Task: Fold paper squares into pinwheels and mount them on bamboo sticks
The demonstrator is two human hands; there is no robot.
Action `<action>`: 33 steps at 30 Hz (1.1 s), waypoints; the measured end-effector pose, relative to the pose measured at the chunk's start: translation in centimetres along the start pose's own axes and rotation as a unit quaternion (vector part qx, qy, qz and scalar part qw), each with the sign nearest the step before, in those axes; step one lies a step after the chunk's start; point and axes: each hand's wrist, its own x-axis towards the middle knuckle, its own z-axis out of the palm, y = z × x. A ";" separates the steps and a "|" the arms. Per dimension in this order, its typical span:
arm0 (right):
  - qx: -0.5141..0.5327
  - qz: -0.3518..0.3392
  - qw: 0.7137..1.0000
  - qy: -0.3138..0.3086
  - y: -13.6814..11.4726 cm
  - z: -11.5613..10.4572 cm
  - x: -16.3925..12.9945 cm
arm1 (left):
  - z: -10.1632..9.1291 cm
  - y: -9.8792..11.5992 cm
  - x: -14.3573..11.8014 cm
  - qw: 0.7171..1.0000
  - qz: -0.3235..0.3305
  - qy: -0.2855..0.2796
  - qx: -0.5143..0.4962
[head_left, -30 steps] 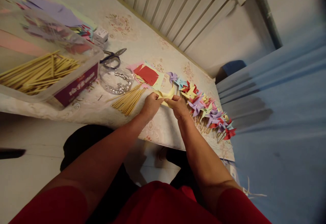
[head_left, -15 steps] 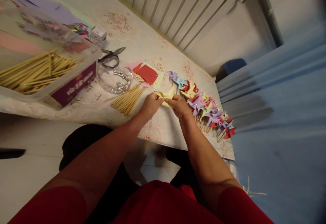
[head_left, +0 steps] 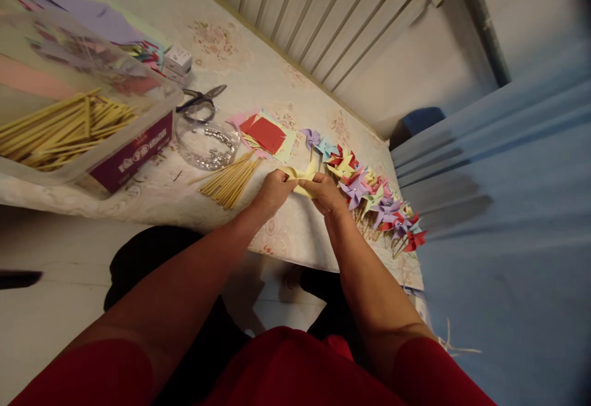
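- At the near edge of the patterned cloth-covered table [head_left: 258, 73], the left hand [head_left: 273, 191] and the right hand [head_left: 325, 194] meet with fingertips pressed together, both pinching one folded piece of pale yellow paper [head_left: 302, 175].
- Left hand: curled, thumb and fingers closed on the left side of the yellow paper, a curl of which rises just above its knuckles.
- Right hand: knuckles up, fingers closed on the right side of the same paper; a pointed flap sticks up between the two hands.
- Just left of the left hand lies a loose bundle of thin bamboo sticks [head_left: 231, 180], fanned flat on the cloth.
- Beyond the hands, a small stack of square paper sheets [head_left: 266, 134] with a red one on top lies near the yellow paper.
- To the right, a row of finished paper pinwheels [head_left: 369, 193] in purple, red, yellow, green and blue runs along the table's right edge, starting just beside the right hand.
- Farther left sits a round clear plastic tub [head_left: 207, 142] holding small shiny pieces, with black-handled scissors [head_left: 201, 100] touching its far side.
- At the far left stands a clear plastic box [head_left: 133, 147] full of more bamboo sticks, with small white cartons [head_left: 178, 63] and coloured paper sheets [head_left: 99, 21] beyond it.
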 end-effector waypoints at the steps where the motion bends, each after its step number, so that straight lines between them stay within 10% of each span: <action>1: 0.005 -0.001 1.000 -0.003 0.0 -0.1 0.0 | 0.0 0.1 0.0 1.000 -0.006 -0.007 -0.004; 33: -0.096 -0.019 0.995 0.027 0.5 -0.9 -0.4 | 0.1 0.3 -0.2 0.991 -0.040 -0.076 -0.104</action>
